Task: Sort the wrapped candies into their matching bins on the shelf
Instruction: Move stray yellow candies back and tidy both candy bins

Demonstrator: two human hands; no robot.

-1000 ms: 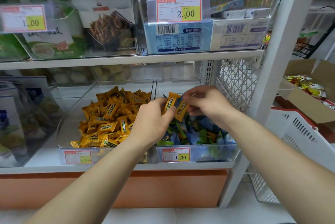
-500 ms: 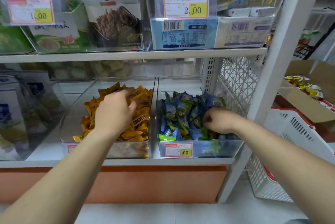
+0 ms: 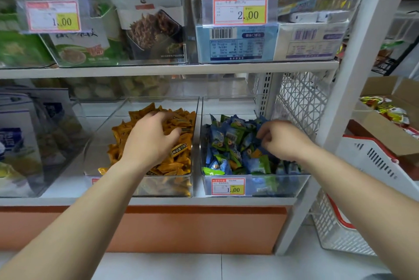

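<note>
Two clear bins stand side by side on the lower shelf. The left bin (image 3: 95, 143) holds a heap of orange wrapped candies (image 3: 179, 155). The right bin (image 3: 285, 185) holds blue and green wrapped candies (image 3: 229, 137), with a few orange wrappers (image 3: 257, 154) showing among them. My left hand (image 3: 149, 141) lies palm down on the orange heap, fingers relaxed and spread. My right hand (image 3: 281, 140) is in the right bin with its fingers curled down into the blue candies; whether they pinch one is hidden.
The upper shelf (image 3: 170, 70) carries clear bins of snack bags and boxes close above my hands. A white upright post (image 3: 340, 98) and mesh panel (image 3: 301, 103) flank the right bin. A white basket (image 3: 371, 166) and an open carton (image 3: 385, 125) stand at right.
One second ago both hands held orange candies together above the bins. My left hand has since gone down onto the orange heap and my right hand into the blue bin.
</note>
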